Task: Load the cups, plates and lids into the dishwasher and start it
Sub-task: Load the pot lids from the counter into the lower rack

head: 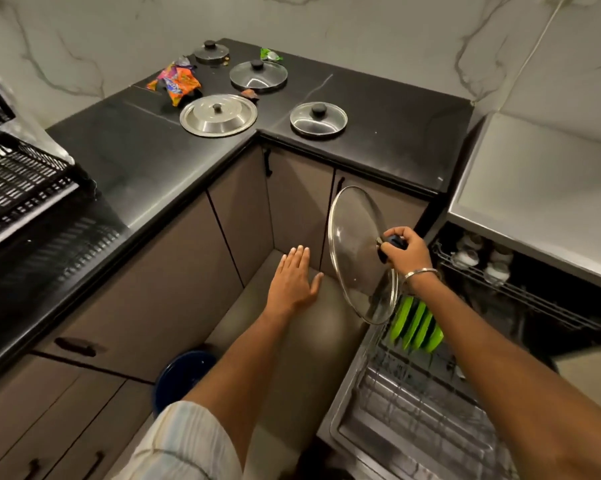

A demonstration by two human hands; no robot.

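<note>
My right hand (406,251) grips the dark knob of a large glass lid (356,251), holding it on edge above the dishwasher's pulled-out lower rack (417,403). Several green plates (415,323) stand upright in that rack. White cups (479,258) sit in the upper rack at the right. My left hand (294,278) hovers flat with straight fingers, holding nothing, left of the lid. On the black counter (378,133) lie a steel lid (218,115), a small glass lid (318,118), another glass lid (258,75) and a dark lid (210,52).
Snack wrappers (174,83) and a green wrapper (269,55) lie among the lids. A black dish rack (18,174) stands at the left. A blue round object (184,375) sits on the floor by the cabinets. The dishwasher's door (378,455) is folded down.
</note>
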